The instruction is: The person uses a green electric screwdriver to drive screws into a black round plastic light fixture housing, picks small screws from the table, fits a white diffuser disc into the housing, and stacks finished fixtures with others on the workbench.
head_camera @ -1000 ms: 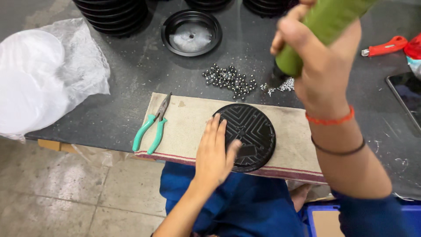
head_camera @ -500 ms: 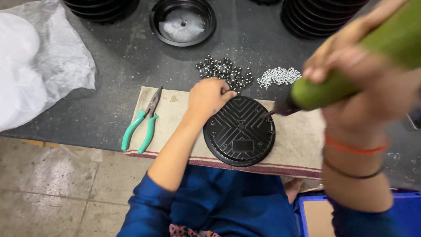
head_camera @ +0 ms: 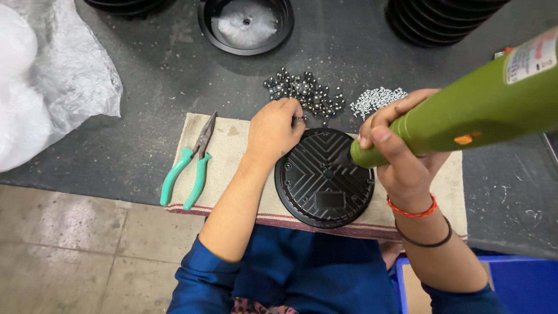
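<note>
Since the earlier frame, the left hand point(head_camera: 276, 131) has been shifted off the round black cover and up to its upper left rim, and the green driver has been swung lower across the right of the frame. The round black cover point(head_camera: 324, 177) lies flat on the beige cloth point(head_camera: 232, 151) at lower centre, just below and to the right of the left hand. The left hand is curled, its fingertips pinched on a small dark piece at the edge of the pile of dark fasteners point(head_camera: 303, 93); what exactly is pinched cannot be told. The right hand point(head_camera: 401, 154) is closed around the green power screwdriver point(head_camera: 476, 107), whose long axis runs from the upper right down to the left, its tip set over the cover's upper right rim. The right hand is the nearer to the cover. Small silver screws point(head_camera: 378, 100) lie above it; green-handled pliers point(head_camera: 189, 168) rest at the cloth's left end.
</note>
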`<control>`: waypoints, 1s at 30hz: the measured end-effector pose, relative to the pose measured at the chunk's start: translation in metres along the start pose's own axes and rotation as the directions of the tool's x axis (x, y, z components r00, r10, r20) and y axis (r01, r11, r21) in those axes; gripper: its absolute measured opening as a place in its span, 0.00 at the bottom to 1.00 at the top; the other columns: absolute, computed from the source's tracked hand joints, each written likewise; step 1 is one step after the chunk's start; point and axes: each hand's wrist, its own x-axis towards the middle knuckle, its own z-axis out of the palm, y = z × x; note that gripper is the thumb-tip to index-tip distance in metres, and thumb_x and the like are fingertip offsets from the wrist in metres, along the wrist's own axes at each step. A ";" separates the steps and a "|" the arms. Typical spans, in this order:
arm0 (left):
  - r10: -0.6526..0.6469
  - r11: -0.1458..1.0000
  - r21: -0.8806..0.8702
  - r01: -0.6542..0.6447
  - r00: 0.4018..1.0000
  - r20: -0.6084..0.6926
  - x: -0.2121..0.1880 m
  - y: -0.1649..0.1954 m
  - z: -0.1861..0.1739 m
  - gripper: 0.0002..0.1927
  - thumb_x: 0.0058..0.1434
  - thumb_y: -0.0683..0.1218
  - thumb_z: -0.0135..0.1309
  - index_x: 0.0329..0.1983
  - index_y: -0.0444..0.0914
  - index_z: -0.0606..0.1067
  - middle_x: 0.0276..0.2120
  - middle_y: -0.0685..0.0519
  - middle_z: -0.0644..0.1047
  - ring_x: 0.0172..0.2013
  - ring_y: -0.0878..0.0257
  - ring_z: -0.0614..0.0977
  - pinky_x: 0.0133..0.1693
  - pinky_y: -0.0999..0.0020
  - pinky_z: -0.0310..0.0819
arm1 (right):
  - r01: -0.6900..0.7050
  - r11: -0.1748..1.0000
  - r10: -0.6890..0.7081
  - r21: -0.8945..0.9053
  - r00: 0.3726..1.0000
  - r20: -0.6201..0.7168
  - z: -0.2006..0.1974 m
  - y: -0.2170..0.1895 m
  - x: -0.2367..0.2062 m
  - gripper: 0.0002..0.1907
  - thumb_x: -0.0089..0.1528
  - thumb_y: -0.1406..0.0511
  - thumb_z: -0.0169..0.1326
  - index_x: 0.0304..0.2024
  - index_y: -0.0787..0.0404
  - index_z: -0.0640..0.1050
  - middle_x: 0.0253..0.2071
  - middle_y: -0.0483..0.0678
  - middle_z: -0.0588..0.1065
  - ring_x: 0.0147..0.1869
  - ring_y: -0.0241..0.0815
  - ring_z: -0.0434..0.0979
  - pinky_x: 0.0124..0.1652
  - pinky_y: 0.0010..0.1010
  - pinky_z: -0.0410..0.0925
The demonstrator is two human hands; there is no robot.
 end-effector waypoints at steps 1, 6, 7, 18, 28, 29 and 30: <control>0.004 1.000 -0.007 -0.004 1.000 -0.001 0.000 -0.001 0.001 0.07 0.56 0.43 0.59 0.37 0.39 0.76 0.35 0.52 0.78 0.41 0.50 0.81 0.43 0.54 0.75 | 0.001 1.000 -0.001 -0.005 1.000 0.006 -0.001 0.002 0.001 0.14 0.71 0.77 0.53 0.54 0.63 0.64 0.34 0.54 0.71 0.34 0.42 0.72 0.39 0.31 0.71; 0.060 0.998 -0.003 -0.061 0.989 -0.132 0.000 -0.002 0.004 0.10 0.56 0.41 0.57 0.43 0.38 0.78 0.38 0.47 0.78 0.43 0.48 0.80 0.45 0.55 0.75 | 0.004 0.997 -0.003 -0.080 1.000 0.011 0.001 0.011 0.004 0.17 0.69 0.79 0.53 0.54 0.62 0.63 0.34 0.53 0.71 0.32 0.41 0.73 0.37 0.31 0.72; 0.056 0.998 0.000 -0.056 0.988 -0.145 0.001 -0.002 0.004 0.09 0.57 0.41 0.57 0.41 0.39 0.78 0.38 0.47 0.78 0.43 0.48 0.80 0.46 0.56 0.75 | 0.005 0.997 -0.004 -0.083 1.000 0.019 0.001 0.012 0.005 0.17 0.69 0.79 0.53 0.53 0.62 0.63 0.33 0.53 0.71 0.31 0.41 0.73 0.37 0.31 0.72; 0.068 0.995 -0.069 -0.079 0.987 -0.143 -0.004 0.005 -0.006 0.08 0.62 0.42 0.55 0.44 0.39 0.79 0.38 0.48 0.81 0.40 0.48 0.82 0.43 0.54 0.76 | 0.019 0.999 -0.017 -0.029 0.999 0.047 0.006 -0.002 0.007 0.15 0.71 0.79 0.54 0.52 0.62 0.64 0.32 0.54 0.72 0.31 0.41 0.73 0.36 0.30 0.71; 0.033 0.995 -0.093 -0.046 0.990 -0.134 -0.005 0.005 -0.008 0.09 0.62 0.43 0.56 0.45 0.39 0.80 0.39 0.48 0.82 0.39 0.47 0.82 0.42 0.56 0.77 | -0.006 0.999 0.008 -0.037 0.998 0.061 0.016 0.012 0.005 0.17 0.69 0.79 0.55 0.52 0.62 0.63 0.33 0.53 0.72 0.32 0.41 0.74 0.36 0.30 0.72; 0.023 0.994 -0.099 -0.036 0.992 -0.127 -0.005 0.005 -0.008 0.09 0.62 0.43 0.56 0.45 0.39 0.80 0.38 0.48 0.82 0.38 0.47 0.83 0.41 0.56 0.77 | -0.009 0.999 0.011 -0.033 0.998 0.062 0.016 0.014 0.006 0.17 0.69 0.79 0.55 0.52 0.62 0.63 0.33 0.53 0.72 0.32 0.41 0.74 0.36 0.30 0.72; 0.014 0.994 -0.105 -0.027 0.993 -0.121 -0.005 0.005 -0.008 0.09 0.62 0.43 0.56 0.45 0.39 0.80 0.38 0.48 0.82 0.38 0.47 0.83 0.41 0.56 0.77 | -0.011 1.000 0.013 -0.029 0.998 0.063 0.015 0.015 0.007 0.17 0.68 0.79 0.55 0.52 0.62 0.63 0.32 0.53 0.72 0.32 0.41 0.74 0.36 0.30 0.72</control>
